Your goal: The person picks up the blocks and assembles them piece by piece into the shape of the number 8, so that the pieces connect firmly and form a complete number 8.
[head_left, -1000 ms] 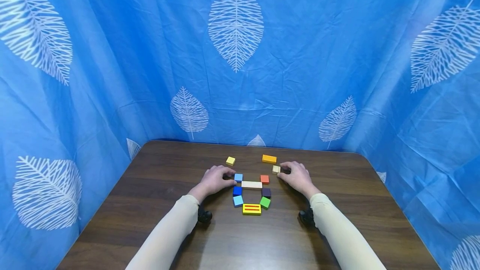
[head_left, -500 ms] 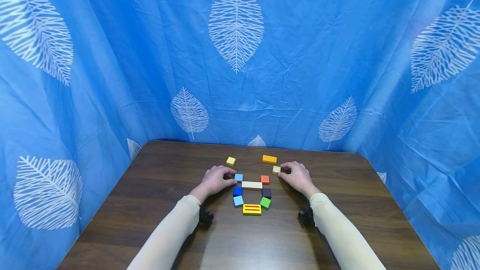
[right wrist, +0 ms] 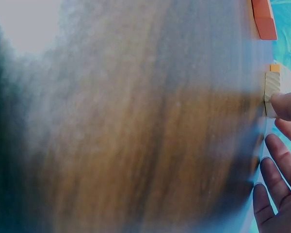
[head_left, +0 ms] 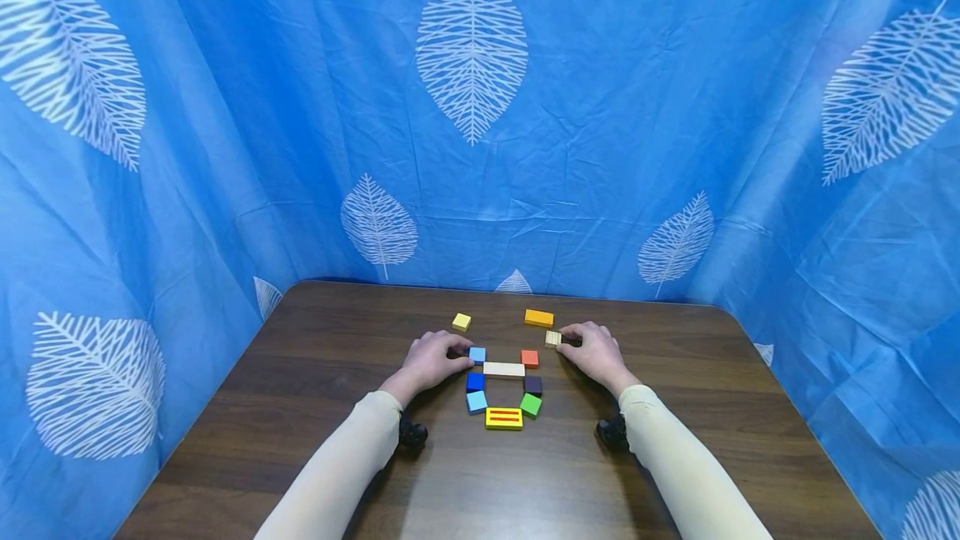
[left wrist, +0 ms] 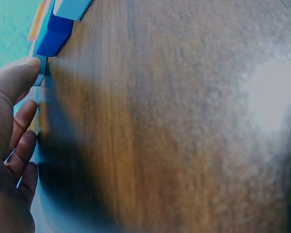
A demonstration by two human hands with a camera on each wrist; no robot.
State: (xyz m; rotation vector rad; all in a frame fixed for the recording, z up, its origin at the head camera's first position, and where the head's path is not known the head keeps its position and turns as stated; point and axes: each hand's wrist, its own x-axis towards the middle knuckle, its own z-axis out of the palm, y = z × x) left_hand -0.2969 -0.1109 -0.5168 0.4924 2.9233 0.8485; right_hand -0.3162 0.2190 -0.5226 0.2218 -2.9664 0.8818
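My left hand (head_left: 431,359) pinches a light blue block (head_left: 477,354) between thumb and index finger, at the upper left of a ring of blocks. In the left wrist view its thumb (left wrist: 25,73) lies on that block. To the right, my right hand (head_left: 596,352) pinches a plain wooden block (head_left: 552,339); the right wrist view shows the thumb against the wood grain, the other fingers spread below. Between the hands lie a long cream block (head_left: 504,370), a red-orange block (head_left: 530,358), a dark blue block (head_left: 475,382) and a dark purple block (head_left: 532,387).
A paler blue block (head_left: 476,402), a green block (head_left: 531,405) and a yellow block with red stripes (head_left: 503,418) form the near side of the ring. Farther back on the wooden table (head_left: 360,315) are a yellow block (head_left: 461,322) and an orange block (head_left: 538,317). A blue curtain (head_left: 480,190) surrounds the table.
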